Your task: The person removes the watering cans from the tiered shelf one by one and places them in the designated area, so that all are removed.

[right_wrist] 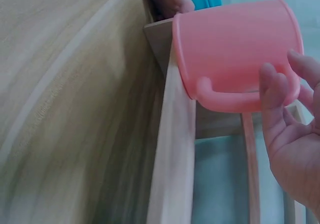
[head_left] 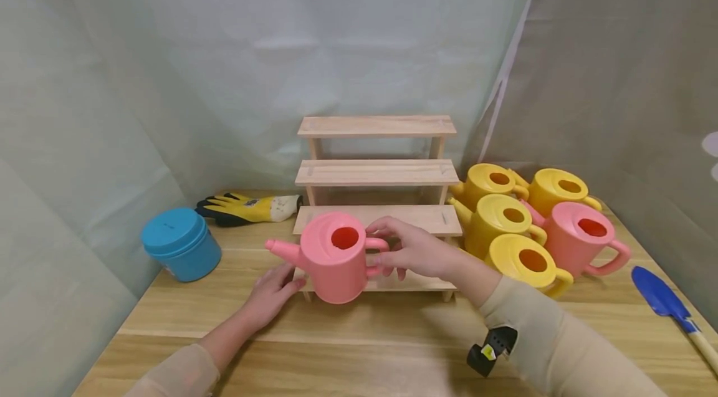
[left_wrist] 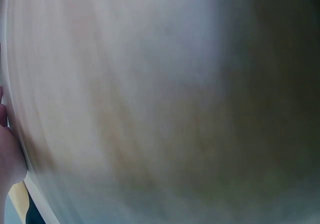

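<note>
A pink watering can (head_left: 336, 260) stands upright at the lowest step of a tiered wooden stand (head_left: 373, 172), its spout to the left. In the right wrist view, the base of the pink watering can (right_wrist: 235, 48) meets the board's edge. My right hand (head_left: 417, 250) is at its handle, with thumb and fingers bent about the loop; the right hand (right_wrist: 295, 129) also shows in the right wrist view. My left hand (head_left: 272, 294) holds the left end of the lowest step, thumb at the front corner. In the left wrist view, only part of the left hand (left_wrist: 10, 154) shows.
Several yellow watering cans (head_left: 502, 219) and another pink watering can (head_left: 580, 235) stand right of the stand. A blue trowel (head_left: 662, 297) lies by the right edge. On the left are a blue lidded tub (head_left: 182, 247) and a yellow-black glove (head_left: 247, 209).
</note>
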`<state>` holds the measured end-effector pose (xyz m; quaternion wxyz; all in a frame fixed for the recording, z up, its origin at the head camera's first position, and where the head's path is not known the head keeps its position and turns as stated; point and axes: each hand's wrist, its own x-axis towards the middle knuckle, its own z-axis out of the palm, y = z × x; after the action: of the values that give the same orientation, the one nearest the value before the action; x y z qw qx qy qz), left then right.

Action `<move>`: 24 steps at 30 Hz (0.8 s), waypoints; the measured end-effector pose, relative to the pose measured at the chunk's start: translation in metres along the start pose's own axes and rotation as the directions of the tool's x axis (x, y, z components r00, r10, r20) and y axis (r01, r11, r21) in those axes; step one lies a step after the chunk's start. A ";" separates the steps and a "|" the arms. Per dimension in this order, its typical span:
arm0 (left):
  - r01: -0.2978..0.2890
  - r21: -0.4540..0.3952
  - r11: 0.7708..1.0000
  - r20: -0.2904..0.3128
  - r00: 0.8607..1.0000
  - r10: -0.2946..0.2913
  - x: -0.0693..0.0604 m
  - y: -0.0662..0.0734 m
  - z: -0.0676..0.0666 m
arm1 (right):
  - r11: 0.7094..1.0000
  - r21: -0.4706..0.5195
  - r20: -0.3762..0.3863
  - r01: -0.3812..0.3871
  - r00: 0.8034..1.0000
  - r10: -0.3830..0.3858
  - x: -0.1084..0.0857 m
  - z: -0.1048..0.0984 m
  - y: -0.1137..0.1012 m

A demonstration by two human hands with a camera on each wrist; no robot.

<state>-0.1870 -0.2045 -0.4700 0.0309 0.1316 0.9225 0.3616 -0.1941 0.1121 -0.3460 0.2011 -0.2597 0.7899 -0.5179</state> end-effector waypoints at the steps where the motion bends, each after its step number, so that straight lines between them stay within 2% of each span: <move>1: -0.003 0.003 1.000 -0.001 1.000 0.003 0.000 0.000 0.000 | 1.000 0.002 -0.015 -0.003 1.000 0.003 0.000 0.001 0.000; 13: 0.008 0.005 1.000 0.001 1.000 -0.008 0.000 0.000 0.001 | 0.999 0.050 -0.146 -0.012 0.989 0.019 0.002 0.011 0.002; 18: 0.017 0.012 1.000 0.003 1.000 -0.017 0.000 0.001 0.000 | 0.999 -0.002 -0.243 -0.041 0.969 0.039 0.001 0.011 0.001; 24: 0.005 0.018 1.000 -0.016 1.000 -0.005 0.000 0.001 0.000 | 0.999 -0.047 -0.325 -0.015 0.946 -0.001 -0.004 0.005 -0.003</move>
<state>-0.1865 -0.2037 -0.4696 0.0234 0.1266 0.9263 0.3542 -0.1872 0.1101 -0.3445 0.0636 -0.1727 0.8255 -0.5335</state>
